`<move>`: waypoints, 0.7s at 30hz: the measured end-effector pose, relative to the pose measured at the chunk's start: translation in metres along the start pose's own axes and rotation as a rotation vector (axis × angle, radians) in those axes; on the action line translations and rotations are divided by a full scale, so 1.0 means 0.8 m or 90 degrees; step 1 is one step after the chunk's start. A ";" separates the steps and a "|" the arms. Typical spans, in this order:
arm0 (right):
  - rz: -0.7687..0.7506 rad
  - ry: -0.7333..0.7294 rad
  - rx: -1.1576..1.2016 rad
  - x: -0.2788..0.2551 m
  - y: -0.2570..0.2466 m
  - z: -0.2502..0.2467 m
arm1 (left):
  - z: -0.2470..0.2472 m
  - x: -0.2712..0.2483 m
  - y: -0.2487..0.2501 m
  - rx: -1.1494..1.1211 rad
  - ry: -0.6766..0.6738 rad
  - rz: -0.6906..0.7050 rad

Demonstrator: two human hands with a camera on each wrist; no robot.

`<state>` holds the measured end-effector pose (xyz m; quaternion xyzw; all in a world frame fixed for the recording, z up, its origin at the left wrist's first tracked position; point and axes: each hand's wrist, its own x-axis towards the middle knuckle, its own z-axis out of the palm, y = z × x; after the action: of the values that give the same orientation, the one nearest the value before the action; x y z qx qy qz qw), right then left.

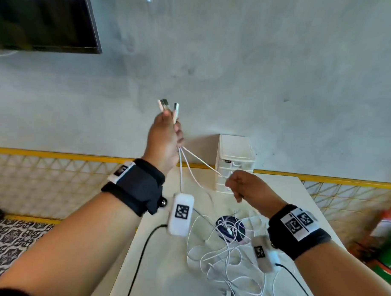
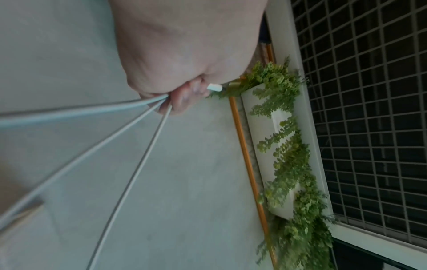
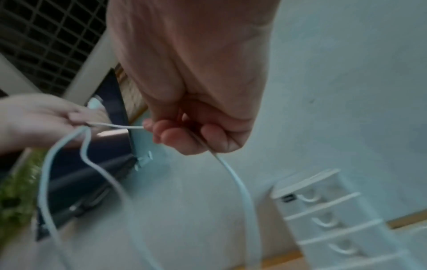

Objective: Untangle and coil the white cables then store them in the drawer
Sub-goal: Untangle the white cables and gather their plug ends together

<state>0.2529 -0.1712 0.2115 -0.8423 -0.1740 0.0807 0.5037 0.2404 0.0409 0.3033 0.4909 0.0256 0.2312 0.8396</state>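
Observation:
My left hand (image 1: pixel 168 131) is raised above the table and grips the plug ends (image 1: pixel 167 107) of several white cables, which stick up out of the fist. The cables (image 2: pixel 110 146) hang down from that hand (image 2: pixel 175 98). One strand (image 1: pixel 203 163) runs taut to my right hand (image 1: pixel 239 184), which holds it in a curled fist (image 3: pixel 184 135) lower and to the right. The rest lies as a tangled white heap (image 1: pixel 226 259) on the table. A small white drawer unit (image 1: pixel 234 162) stands at the table's back edge, its drawers pushed in.
The white table (image 1: pixel 159 279) ends at a grey wall. A dark round disc (image 1: pixel 230 228) lies under the tangle. Black camera leads (image 1: pixel 142 252) trail off both wrists. A dark screen (image 1: pixel 46 18) hangs upper left. Green and orange items (image 1: pixel 386 254) sit right.

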 end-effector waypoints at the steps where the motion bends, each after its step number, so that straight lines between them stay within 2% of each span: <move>1: 0.018 0.013 -0.044 -0.002 0.016 -0.008 | -0.004 0.008 0.011 -0.008 0.009 0.006; 8: 0.204 0.124 -0.219 -0.029 0.162 -0.079 | -0.037 0.034 0.055 0.040 0.078 0.063; 12: 0.328 0.118 -0.265 -0.056 0.219 -0.106 | -0.048 0.032 0.043 0.080 0.065 0.053; 16: 0.323 0.088 -0.194 -0.066 0.238 -0.092 | -0.049 0.015 -0.004 0.199 0.013 0.025; 21: 0.308 0.023 -0.149 -0.081 0.246 -0.041 | -0.052 -0.031 -0.074 0.316 -0.061 0.003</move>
<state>0.2446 -0.3073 0.0520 -0.9133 0.0329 0.1631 0.3718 0.2283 0.0401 0.2272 0.6923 0.0405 0.1960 0.6933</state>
